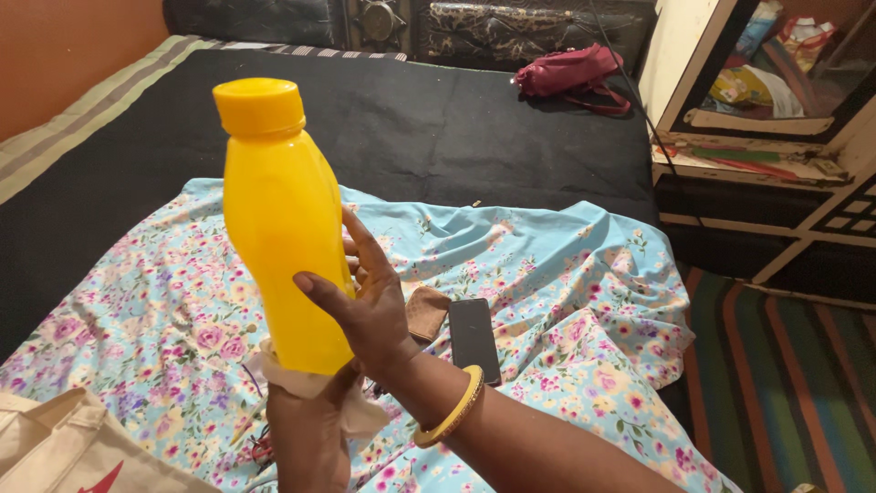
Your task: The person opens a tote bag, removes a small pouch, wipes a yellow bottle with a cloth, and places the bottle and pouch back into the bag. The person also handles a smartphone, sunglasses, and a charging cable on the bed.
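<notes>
Yellow plastic bottle (278, 219), capped, contents unseen, upright above floral bedsheet (566, 265). Right hand (365, 301) wrapped around its side; left hand (310, 420) gripping its base through beige cloth (301, 379). Nearby: black phone (474, 338), cream bag (73, 452), maroon handbag (570, 71).

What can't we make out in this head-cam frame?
- Head view: base of the yellow bottle, covered by the cloth and left hand.
- Right hand fingers behind the bottle.
- Bottle contents: opaque wall.
- Beige bag, cut by the frame edge.
- Small brown pouch beside the black phone: partly hidden by the right hand.
</notes>
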